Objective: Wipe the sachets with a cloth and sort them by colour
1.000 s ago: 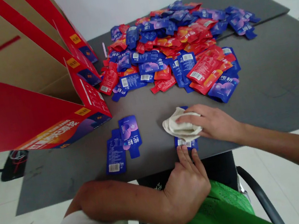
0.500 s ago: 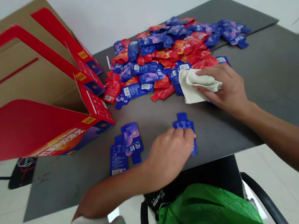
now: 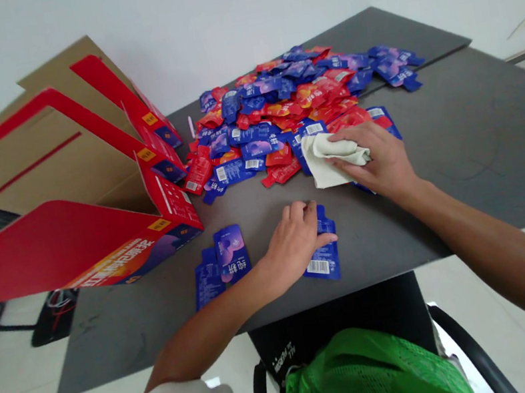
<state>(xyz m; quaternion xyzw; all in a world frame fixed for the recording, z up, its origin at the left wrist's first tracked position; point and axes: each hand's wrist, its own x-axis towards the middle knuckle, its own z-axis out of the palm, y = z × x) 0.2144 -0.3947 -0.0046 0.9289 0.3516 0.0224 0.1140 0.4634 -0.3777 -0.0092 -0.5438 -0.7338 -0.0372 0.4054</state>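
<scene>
My left hand [image 3: 295, 239] is on a blue pouch [image 3: 325, 258] near the table's front edge. Its fingers curl at the pouch's upper left side and the thumb lies across its front; they partly hide it. The pouch's barcode end points toward me. In my right hand [image 3: 380, 155] is a folded white cloth [image 3: 330, 159], gripped between thumb and fingers at the front of the pile. Part of a blue pouch [image 3: 363, 187] shows beneath that hand. To the left, a blue pouch [image 3: 232, 253] overlaps another blue pouch [image 3: 207, 280].
A heap of red and blue pouches [image 3: 276, 102] spreads along the back of the grey table [image 3: 463, 154]. Open red cardboard boxes [image 3: 113, 246] stand on the left. A small pale pink object [image 3: 191, 126] lies between boxes and heap. Green mesh fabric [image 3: 375, 373] covers my lap.
My left hand has shifted up and left over the blue pouch, uncovering its barcode. The right hand keeps the cloth in about the same place. The camera view has shifted slightly.
</scene>
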